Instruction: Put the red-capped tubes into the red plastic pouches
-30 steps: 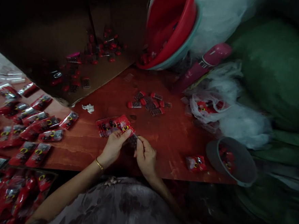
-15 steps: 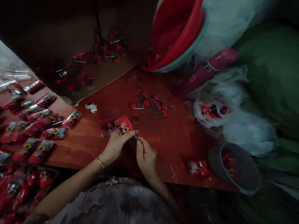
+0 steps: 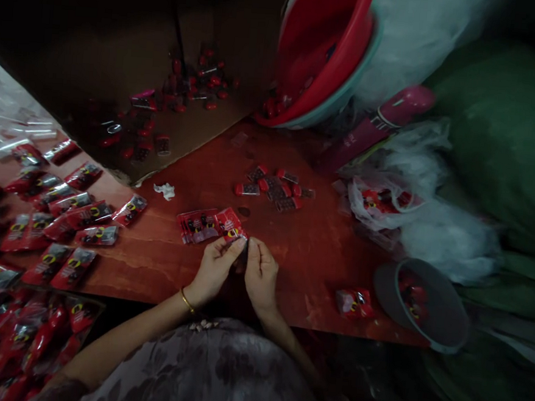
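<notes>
My left hand (image 3: 217,267) pinches the near end of a red printed packet (image 3: 229,223) that lies on a small stack of the same packets (image 3: 198,226) on the red table (image 3: 310,246). My right hand (image 3: 259,273) is closed right beside it, fingertips meeting the left hand's over a small dark piece that I cannot make out clearly. A gold bangle sits on the left wrist. A cluster of small red-and-dark pieces (image 3: 275,189) lies on the table beyond the hands.
Many filled red packets (image 3: 59,222) cover the table's left side and a tray below. A cardboard box (image 3: 163,114) with loose pieces stands behind. A tilted red basin (image 3: 321,51), a pink bottle (image 3: 378,126), plastic bags (image 3: 400,203), a grey bowl (image 3: 425,300) and one packet (image 3: 354,302) are right.
Both hands have drawn closer together and slightly right, fingertips now meeting over the packet's end. The view has shifted a little.
</notes>
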Demonstrator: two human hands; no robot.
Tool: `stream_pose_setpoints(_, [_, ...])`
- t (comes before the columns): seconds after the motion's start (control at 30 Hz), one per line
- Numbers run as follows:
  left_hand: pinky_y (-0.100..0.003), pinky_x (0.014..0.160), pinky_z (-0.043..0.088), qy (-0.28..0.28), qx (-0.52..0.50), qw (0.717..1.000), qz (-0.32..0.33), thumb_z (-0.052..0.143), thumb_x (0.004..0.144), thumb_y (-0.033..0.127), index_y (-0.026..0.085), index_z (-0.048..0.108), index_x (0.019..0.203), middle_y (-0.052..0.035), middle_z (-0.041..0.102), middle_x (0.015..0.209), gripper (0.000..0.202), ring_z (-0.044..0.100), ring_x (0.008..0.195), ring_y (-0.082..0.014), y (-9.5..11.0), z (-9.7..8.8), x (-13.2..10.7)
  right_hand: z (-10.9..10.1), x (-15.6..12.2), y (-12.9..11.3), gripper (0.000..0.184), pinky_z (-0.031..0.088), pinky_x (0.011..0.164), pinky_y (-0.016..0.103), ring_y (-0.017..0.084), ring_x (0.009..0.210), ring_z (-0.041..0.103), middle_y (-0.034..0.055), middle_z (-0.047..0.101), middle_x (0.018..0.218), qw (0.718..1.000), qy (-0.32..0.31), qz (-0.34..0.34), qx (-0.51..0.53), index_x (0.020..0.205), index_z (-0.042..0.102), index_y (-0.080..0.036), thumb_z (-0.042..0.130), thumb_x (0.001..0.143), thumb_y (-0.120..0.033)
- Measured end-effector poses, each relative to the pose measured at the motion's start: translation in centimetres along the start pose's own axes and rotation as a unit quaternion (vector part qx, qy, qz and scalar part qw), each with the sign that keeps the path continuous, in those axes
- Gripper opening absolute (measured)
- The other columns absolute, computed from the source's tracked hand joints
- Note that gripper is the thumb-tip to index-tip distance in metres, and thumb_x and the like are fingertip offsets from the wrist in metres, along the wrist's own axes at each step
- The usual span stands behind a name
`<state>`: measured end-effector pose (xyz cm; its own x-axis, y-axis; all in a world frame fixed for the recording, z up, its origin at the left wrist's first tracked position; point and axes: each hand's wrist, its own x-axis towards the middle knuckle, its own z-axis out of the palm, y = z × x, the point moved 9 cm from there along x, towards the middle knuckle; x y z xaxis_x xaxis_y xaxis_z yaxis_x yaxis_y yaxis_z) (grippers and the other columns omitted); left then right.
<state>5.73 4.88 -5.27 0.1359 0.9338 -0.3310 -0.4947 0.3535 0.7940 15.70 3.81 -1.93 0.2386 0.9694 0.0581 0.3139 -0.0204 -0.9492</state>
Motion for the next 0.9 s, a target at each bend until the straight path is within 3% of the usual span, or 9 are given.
stream_pose_setpoints(0.2, [-0.021,0.050,0.041,0.046,-0.044,0.998,0.004,0.077,0.061,0.046,0.014,0.066,0.074,0.0003,0.060,0.062,0.036,0.050,0.052,-0.0084,2.6,-1.3,0.5,2.0,-0.4,0.0,0.021,0.048,0.056,0.022,0.011,0.053,0.059,-0.0032,0.061,0.062,0.983,-0.131,0.012,0.127,0.098,0.053,-0.020,0.047,0.089,-0.038])
stream_pose_setpoints(0.3, [-0.021,0.047,0.038,0.031,-0.051,0.998,-0.019,0.078,0.058,0.047,0.015,0.065,0.071,0.0014,0.058,0.057,0.037,0.048,0.049,-0.0086,2.4,-1.2,0.4,1.6,0.0,0.0,0.016,0.048,0.052,0.021,0.010,0.051,0.058,-0.0031,0.061,0.062,0.986,-0.115,0.006,0.119,0.090,0.054,-0.020,0.052,0.086,-0.036])
stream_pose_setpoints(0.43, [-0.019,0.047,0.035,0.009,-0.038,0.999,-0.012,0.074,0.066,0.046,0.015,0.060,0.064,0.0037,0.053,0.054,0.034,0.044,0.047,-0.0060,1.3,-1.3,0.2,2.4,0.7,0.2,0.017,0.048,0.048,0.020,0.010,0.048,0.058,-0.0039,0.061,0.061,0.987,-0.104,0.025,0.118,0.089,0.054,-0.020,0.055,0.083,-0.036])
stream_pose_setpoints(0.6, [-0.022,0.063,0.046,0.051,-0.061,0.997,-0.008,0.079,0.061,0.038,0.015,0.064,0.076,-0.0003,0.066,0.070,0.031,0.059,0.064,-0.0102,1.9,-3.2,0.1,3.8,1.9,-0.3,0.021,0.048,0.049,0.021,0.010,0.049,0.057,-0.0031,0.060,0.062,0.991,-0.100,0.009,0.088,0.081,0.053,-0.020,0.056,0.081,-0.041])
stream_pose_setpoints(0.7, [-0.029,0.079,0.050,0.110,-0.108,0.988,-0.007,0.076,0.068,0.033,0.016,0.062,0.076,-0.0047,0.071,0.086,0.024,0.066,0.083,-0.0169,4.9,-6.9,0.1,1.3,4.6,-0.9,0.028,0.052,0.068,0.030,0.017,0.070,0.063,0.0058,0.067,0.082,0.992,-0.058,-0.073,-0.086,0.094,0.059,-0.019,0.052,0.084,-0.044])
stream_pose_setpoints(0.77, [-0.029,0.083,0.050,0.195,-0.148,0.969,0.037,0.066,0.079,0.033,0.017,0.061,0.076,-0.0045,0.072,0.091,0.017,0.066,0.091,-0.0174,8.2,-11.3,-0.1,-1.7,7.2,-0.5,0.037,0.047,0.088,0.043,0.026,0.096,0.060,0.0147,0.066,0.103,0.963,0.005,-0.121,-0.242,0.106,0.059,-0.016,0.048,0.086,-0.046])
stream_pose_setpoints(0.83, [-0.026,0.086,0.049,0.281,-0.199,0.932,0.117,0.053,0.086,0.040,0.018,0.062,0.084,-0.0037,0.071,0.094,0.024,0.064,0.098,-0.0150,11.5,-15.9,-1.0,-4.6,9.7,1.4,0.046,0.035,0.099,0.056,0.035,0.121,0.045,0.0224,0.053,0.128,0.925,0.055,-0.112,-0.359,0.118,0.054,-0.011,0.044,0.087,-0.043])
stream_pose_setpoints(0.9, [-0.026,0.088,0.049,0.300,-0.218,0.917,0.149,0.047,0.086,0.053,0.017,0.063,0.091,-0.0084,0.070,0.100,0.040,0.061,0.105,-0.0163,13.1,-18.2,-1.5,-5.9,11.2,4.1,0.046,0.029,0.100,0.063,0.038,0.130,0.035,0.0228,0.045,0.137,0.909,0.040,-0.078,-0.408,0.124,0.050,-0.010,0.042,0.088,-0.039])
